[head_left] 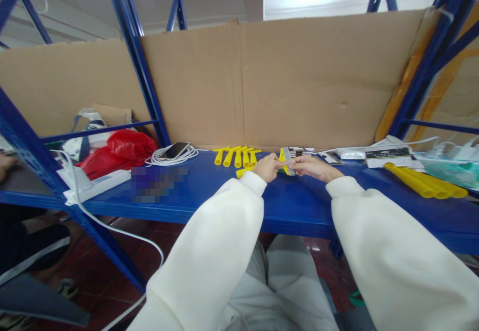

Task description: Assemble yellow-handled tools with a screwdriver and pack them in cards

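Note:
My left hand and my right hand meet over the blue shelf, fingers pinched from either side on a yellow plastic piece with a flat grey strip along it. The fingers hide part of the piece, and how the strip is joined to it is too small to tell. Close to my left hand, a yellow tube end pokes out past the wrist. Farther left, several yellow T-shaped handles stand in a row. Small dark-and-white packs lie just behind my right hand.
A coiled white cable with a phone lies left, beside a red plastic bag and a white power strip. On the right are long yellow tubes and a black-and-white box. Cardboard walls the back. Another person's leg shows lower left.

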`<state>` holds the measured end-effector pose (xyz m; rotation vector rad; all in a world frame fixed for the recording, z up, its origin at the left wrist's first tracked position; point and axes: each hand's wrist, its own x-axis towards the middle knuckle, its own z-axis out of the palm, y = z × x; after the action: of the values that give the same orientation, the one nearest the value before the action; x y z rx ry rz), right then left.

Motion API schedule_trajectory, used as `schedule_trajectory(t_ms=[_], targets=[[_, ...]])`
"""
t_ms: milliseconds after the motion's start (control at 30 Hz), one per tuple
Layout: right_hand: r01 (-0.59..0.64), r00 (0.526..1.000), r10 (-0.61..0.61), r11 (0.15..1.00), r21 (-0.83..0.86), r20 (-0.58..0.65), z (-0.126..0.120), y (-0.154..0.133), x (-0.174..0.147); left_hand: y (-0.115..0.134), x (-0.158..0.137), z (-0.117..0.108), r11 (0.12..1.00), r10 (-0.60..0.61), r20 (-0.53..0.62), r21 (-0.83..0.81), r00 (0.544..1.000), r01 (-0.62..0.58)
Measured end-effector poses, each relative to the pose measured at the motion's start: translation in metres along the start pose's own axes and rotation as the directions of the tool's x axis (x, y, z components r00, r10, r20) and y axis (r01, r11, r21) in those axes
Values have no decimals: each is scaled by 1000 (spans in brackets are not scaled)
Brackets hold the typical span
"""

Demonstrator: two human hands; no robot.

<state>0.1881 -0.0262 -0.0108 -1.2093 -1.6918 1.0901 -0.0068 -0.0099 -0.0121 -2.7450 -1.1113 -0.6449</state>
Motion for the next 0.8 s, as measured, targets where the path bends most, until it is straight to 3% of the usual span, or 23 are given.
schedule_trajectory(t_ms=[167,400,567,800], targets=[[-36,998,42,991,130,-44,1,-1,1,1,-1,0,1000,10,1,-10,1000,-10],[8,995,17,966,260,-93,2,4,9,5,-1,-2,999,47,24,-14,999,-46],[41,981,7,969,243,-193,1,7,12,11,-2,-3,997,76,47,-15,996,-76],[79,972,-38,982,169,-233,2,3,8,16,-4,-6,998,51,64,23,997,-53]])
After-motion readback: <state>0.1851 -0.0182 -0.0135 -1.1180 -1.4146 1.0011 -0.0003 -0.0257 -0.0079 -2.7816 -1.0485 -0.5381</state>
